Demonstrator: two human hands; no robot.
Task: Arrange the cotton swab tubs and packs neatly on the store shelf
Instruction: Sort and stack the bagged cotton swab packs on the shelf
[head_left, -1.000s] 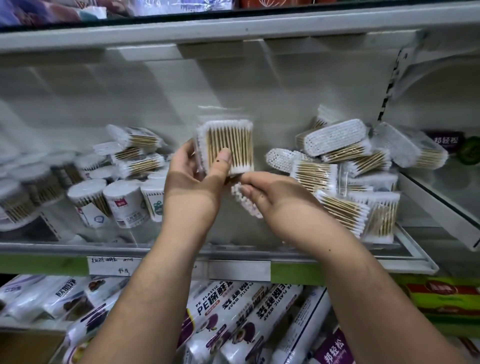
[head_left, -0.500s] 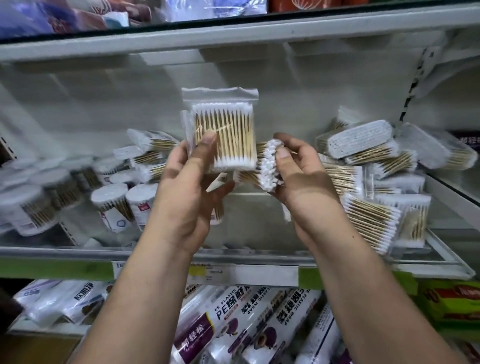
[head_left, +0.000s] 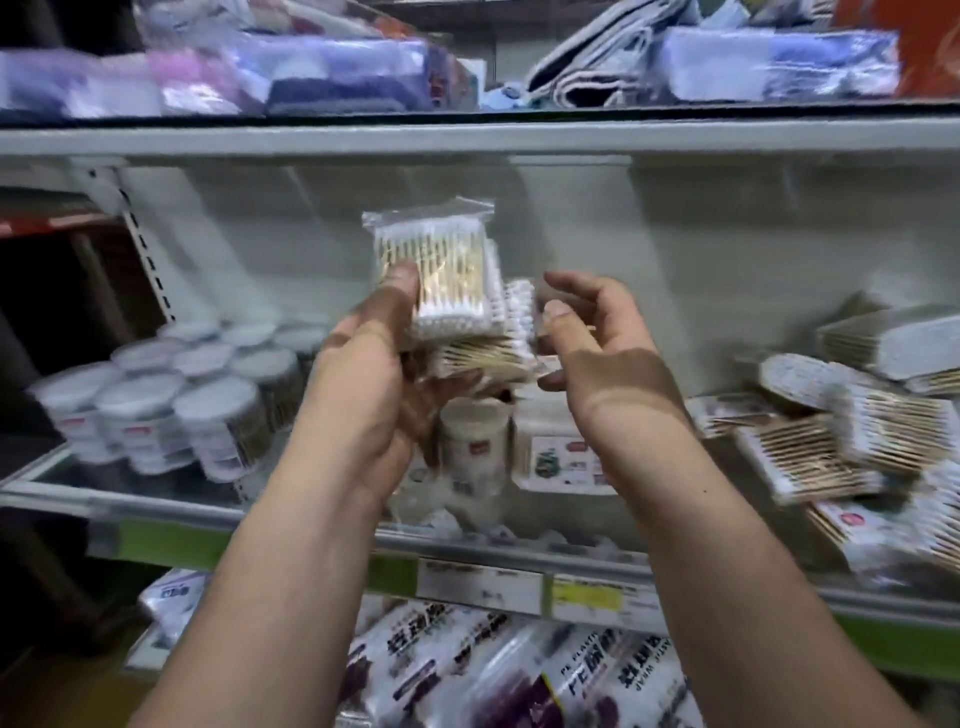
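The left hand (head_left: 384, 374) holds a small stack of clear cotton swab packs (head_left: 447, 291) up in front of the shelf's back wall, above the middle of the store shelf (head_left: 171, 514). Its thumb presses on the front pack, which stands upright, and its fingers curl under the packs behind, which lie crosswise. The right hand (head_left: 597, 353) is just beside the stack on its right, fingers loosely bent and gripping nothing; whether its thumb tip touches the packs cannot be told through the blur. Round cotton swab tubs (head_left: 156, 405) stand grouped toward the shelf's left end, two more tubs (head_left: 472, 447) stand near its front edge below the hands, and a loose pile of packs (head_left: 852, 415) lies toward its right end.
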